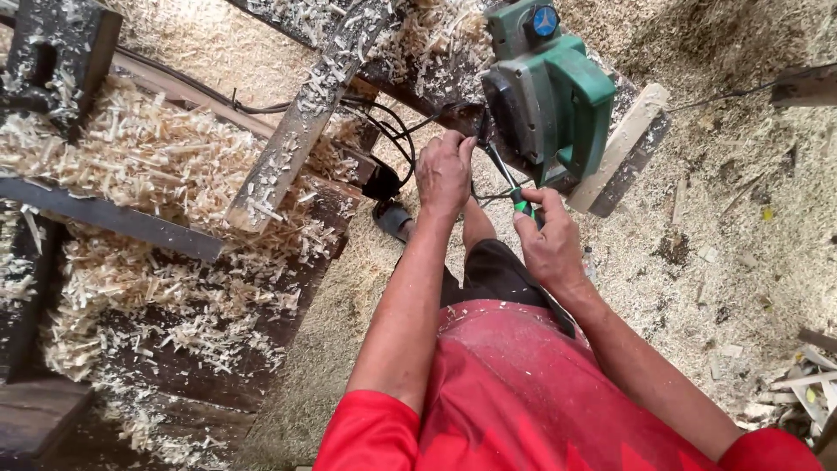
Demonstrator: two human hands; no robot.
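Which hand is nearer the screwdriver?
Right. The right hand grips the screwdriver by its green handle; the left hand rests just beside its tip at the green planer.

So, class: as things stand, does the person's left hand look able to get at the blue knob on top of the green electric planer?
Probably yes. The left hand rests by the green electric planer, and nothing lies between it and the blue knob. The right hand, holding a screwdriver, stays clear.

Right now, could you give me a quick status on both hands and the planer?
Left hand at green planer base. Right hand gripping screwdriver, tip at planer. Black cable alongside.
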